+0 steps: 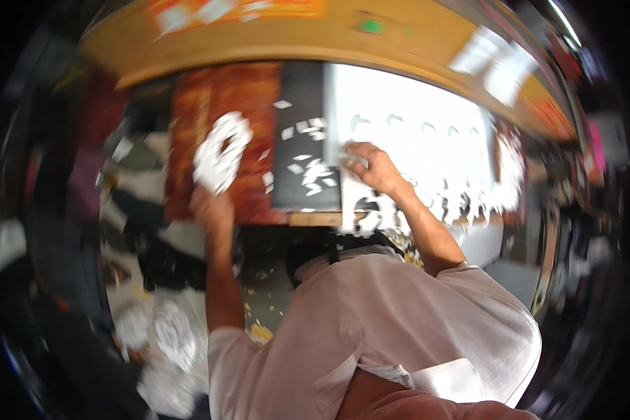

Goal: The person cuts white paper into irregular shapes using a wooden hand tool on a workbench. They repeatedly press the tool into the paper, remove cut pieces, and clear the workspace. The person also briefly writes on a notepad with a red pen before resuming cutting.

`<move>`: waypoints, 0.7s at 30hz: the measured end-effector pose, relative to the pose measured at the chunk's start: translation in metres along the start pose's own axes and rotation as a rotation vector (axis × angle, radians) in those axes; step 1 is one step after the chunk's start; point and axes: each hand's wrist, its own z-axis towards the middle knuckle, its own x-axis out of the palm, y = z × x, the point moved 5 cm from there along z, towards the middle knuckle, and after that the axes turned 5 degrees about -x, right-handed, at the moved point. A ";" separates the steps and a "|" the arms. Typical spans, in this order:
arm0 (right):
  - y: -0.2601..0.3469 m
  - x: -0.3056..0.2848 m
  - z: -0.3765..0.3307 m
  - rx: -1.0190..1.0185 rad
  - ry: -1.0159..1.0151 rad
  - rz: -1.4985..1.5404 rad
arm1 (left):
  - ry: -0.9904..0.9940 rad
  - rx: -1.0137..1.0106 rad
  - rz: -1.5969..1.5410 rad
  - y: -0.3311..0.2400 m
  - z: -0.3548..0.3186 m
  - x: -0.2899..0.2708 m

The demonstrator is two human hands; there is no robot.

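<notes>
My left hand (213, 208) is at the near end of a white cut-out piece with scalloped edges and a dark opening (220, 155), over the reddish-brown board (189, 126). Its fingers seem closed on that end, though motion blurs them. My right hand (376, 168) is at the left edge of a large white sheet (413, 98). Its fingers are bent toward the thumb, and what lies between them is too blurred to name. Curved dark cuts (427, 127) run across the sheet, and its near edge hangs in cut-out shapes (364, 213).
Small white scraps (311, 175) lie scattered on the black strip (301, 91) between board and sheet. A yellow-orange beam (245, 45) with papers (493, 66) on it spans the far side. Clear plastic bags (175, 332) and yellow bits (260, 332) are on the floor.
</notes>
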 end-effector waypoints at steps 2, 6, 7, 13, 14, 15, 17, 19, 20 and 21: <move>-0.037 -0.039 -0.063 0.172 -0.140 0.027 | 0.064 -0.012 0.104 0.002 -0.003 0.005; -0.104 -0.108 -0.168 0.300 -0.447 -0.102 | 0.146 -0.024 0.055 -0.013 -0.011 -0.023; -0.127 -0.131 -0.195 0.407 -0.541 -0.138 | 0.060 0.003 0.222 -0.028 -0.016 -0.032; -0.274 -0.239 -0.329 0.832 -0.719 -0.560 | 0.590 -0.172 -0.547 -0.173 -0.094 0.041; -0.298 -0.245 -0.343 0.885 -0.734 -0.554 | 0.731 -0.362 -0.726 -0.195 -0.104 0.066; -0.320 -0.249 -0.353 0.948 -0.733 -0.556 | 0.742 -0.355 -0.700 -0.213 -0.104 0.079; -0.360 -0.242 -0.363 1.005 -0.781 -0.061 | 0.672 -0.324 -0.625 -0.239 -0.103 0.092; -0.367 -0.235 -0.367 0.967 -0.646 0.261 | 0.576 -0.183 -0.646 -0.255 -0.103 0.082; -0.354 -0.240 -0.371 0.829 -0.702 0.163 | 0.601 -0.147 -0.653 -0.258 -0.108 0.074; -0.336 -0.250 -0.380 0.751 -0.664 0.024 | 0.569 -0.102 -0.566 -0.256 -0.116 0.061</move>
